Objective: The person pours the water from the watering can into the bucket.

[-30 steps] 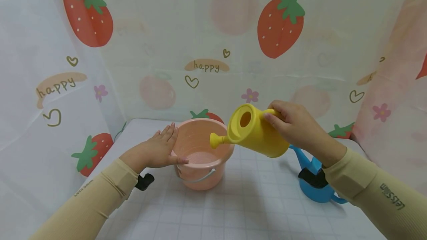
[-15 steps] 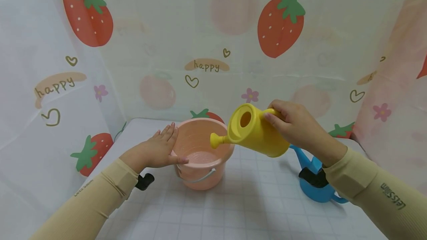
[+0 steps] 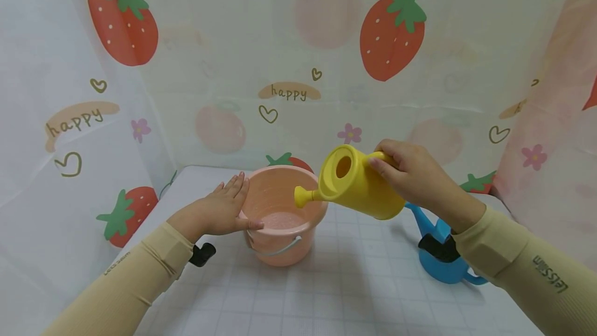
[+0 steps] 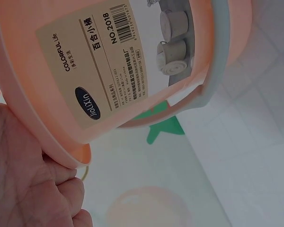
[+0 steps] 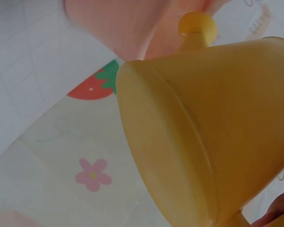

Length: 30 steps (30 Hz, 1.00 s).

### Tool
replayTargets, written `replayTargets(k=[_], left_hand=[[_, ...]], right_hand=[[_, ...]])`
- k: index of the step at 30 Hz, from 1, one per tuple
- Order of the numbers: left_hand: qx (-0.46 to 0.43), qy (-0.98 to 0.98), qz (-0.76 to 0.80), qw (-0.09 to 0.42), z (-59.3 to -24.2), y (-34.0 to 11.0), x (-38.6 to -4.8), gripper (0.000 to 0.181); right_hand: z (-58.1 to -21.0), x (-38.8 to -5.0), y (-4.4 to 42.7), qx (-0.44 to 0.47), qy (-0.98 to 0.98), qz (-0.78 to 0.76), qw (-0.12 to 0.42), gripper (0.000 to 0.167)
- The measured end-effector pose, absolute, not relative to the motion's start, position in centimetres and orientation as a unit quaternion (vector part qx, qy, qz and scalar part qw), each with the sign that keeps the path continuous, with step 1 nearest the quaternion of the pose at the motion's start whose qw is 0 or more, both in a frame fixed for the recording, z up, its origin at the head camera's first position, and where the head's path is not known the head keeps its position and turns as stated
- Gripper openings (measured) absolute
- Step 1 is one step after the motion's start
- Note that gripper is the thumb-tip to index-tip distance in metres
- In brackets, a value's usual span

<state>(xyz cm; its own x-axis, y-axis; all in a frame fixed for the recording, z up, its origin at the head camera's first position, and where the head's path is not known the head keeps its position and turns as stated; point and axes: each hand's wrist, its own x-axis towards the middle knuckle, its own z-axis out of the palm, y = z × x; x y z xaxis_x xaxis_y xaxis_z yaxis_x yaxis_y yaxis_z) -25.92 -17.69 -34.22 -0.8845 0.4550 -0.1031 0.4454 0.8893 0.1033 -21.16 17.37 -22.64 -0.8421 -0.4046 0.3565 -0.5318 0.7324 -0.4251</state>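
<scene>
My right hand (image 3: 410,170) grips the handle of a yellow watering can (image 3: 368,191), which is tipped to the left in the air. Its spout head points into the mouth of a pink bucket (image 3: 280,248) on the table. Along the bucket's left rim rests my left hand (image 3: 214,209), fingers straight and thumb over the near edge. In the left wrist view a printed label (image 4: 99,66) covers part of the bucket's side. The right wrist view shows the can's base (image 5: 165,146), with only a bit of the fingers at the lower right corner.
A blue watering can (image 3: 443,263) stands on the right of the table, partly behind my right wrist and its black strap piece. The white gridded table (image 3: 289,305) is backed by a curtain (image 3: 224,56) printed with strawberries.
Both hands, the yellow watering can and the bucket hold nearly the same place. The left side of the curtain has shifted slightly to the left.
</scene>
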Motion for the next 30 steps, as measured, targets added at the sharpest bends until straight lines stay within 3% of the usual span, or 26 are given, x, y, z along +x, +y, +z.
replayTargets(k=[30], left_hand=[[0.234,0.969,0.037,0.064,-34.33,-17.64,-26.11,0.114]], right_hand=[[-22.62,-21.33,17.31,0.254,-0.924,0.258,0.123,0.021]])
